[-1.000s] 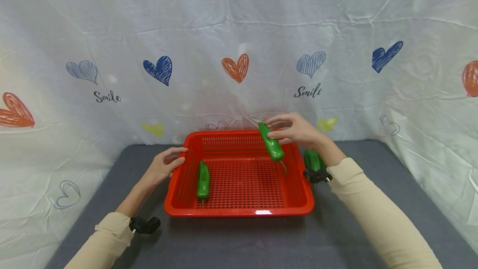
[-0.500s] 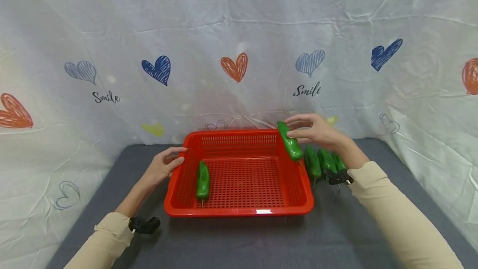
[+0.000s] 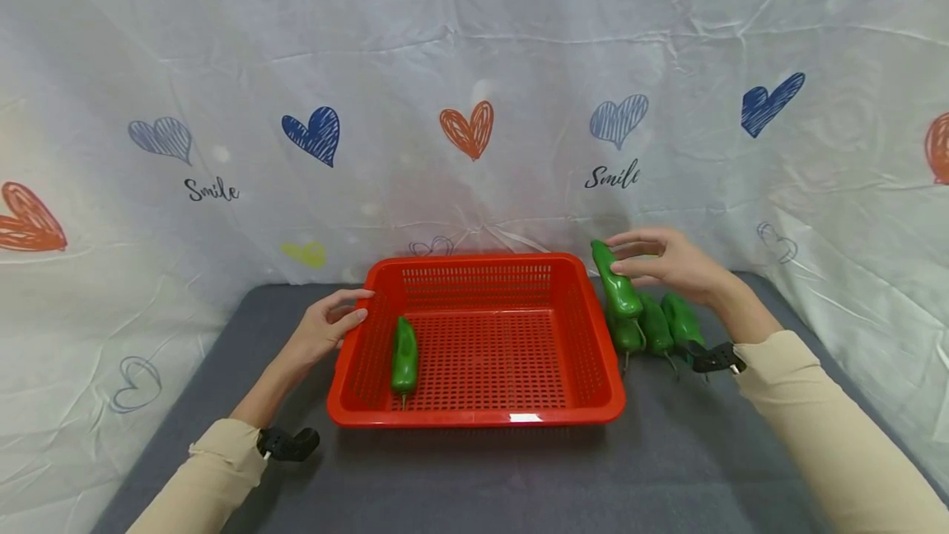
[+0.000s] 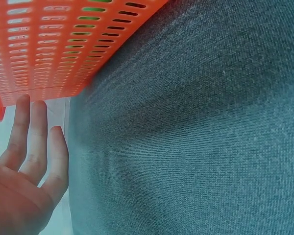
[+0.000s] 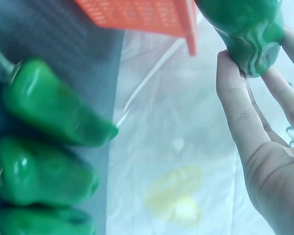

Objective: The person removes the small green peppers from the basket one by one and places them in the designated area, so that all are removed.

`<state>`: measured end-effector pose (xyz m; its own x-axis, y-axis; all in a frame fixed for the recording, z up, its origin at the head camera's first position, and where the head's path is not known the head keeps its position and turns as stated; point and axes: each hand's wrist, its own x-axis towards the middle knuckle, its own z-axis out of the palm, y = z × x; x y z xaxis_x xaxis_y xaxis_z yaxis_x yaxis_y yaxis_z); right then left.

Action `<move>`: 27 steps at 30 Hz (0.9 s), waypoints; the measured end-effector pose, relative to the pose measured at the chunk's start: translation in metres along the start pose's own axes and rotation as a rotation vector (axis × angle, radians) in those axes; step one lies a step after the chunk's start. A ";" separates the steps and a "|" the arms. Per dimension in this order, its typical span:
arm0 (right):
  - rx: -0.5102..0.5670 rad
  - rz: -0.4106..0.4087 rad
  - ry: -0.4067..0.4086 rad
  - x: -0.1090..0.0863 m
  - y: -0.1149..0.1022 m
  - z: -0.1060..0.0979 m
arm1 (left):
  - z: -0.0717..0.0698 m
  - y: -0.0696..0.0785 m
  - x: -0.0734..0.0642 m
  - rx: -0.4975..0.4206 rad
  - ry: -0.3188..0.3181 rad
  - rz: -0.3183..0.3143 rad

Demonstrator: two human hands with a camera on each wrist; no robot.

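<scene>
My right hand (image 3: 670, 264) pinches a long green chili pepper (image 3: 619, 288) between thumb and fingers, its stem end pointing down. It hangs just right of the red plastic basket (image 3: 474, 419), above three more green peppers (image 3: 656, 325) lying side by side on the table. In the right wrist view those peppers (image 5: 54, 105) line the left side, while the held pepper (image 5: 247, 29) is at the top. One green pepper (image 3: 404, 357) lies inside the basket near its left wall. Against the basket's left rim rests my left hand (image 3: 322, 330); its fingers (image 4: 37, 142) are fairly straight in the left wrist view.
A dark grey cloth (image 3: 474, 476) covers the table. Behind it hangs a white curtain (image 3: 385, 196) with printed hearts and words, close to the basket's far side. Each wrist wears a black camera strap (image 3: 287, 444).
My right hand has carried the pepper rightward, from over the basket to past its right rim. The peppers on the table have come into fuller view. My left hand stays at the rim.
</scene>
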<state>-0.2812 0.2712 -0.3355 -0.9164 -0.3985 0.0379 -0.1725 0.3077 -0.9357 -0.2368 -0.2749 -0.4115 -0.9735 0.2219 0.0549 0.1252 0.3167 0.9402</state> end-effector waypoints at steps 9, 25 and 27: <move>-0.027 0.012 0.032 -0.017 0.021 -0.017 | 0.001 0.000 -0.001 0.011 0.003 -0.002; -0.044 0.050 0.125 -0.054 0.057 -0.055 | 0.001 0.000 -0.001 0.031 0.012 0.005; -0.062 0.048 0.129 -0.057 0.061 -0.059 | 0.001 0.000 -0.001 0.026 0.012 0.002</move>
<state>-0.2607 0.3637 -0.3738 -0.9622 -0.2689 0.0424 -0.1460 0.3781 -0.9142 -0.2353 -0.2739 -0.4116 -0.9753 0.2121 0.0611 0.1324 0.3405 0.9309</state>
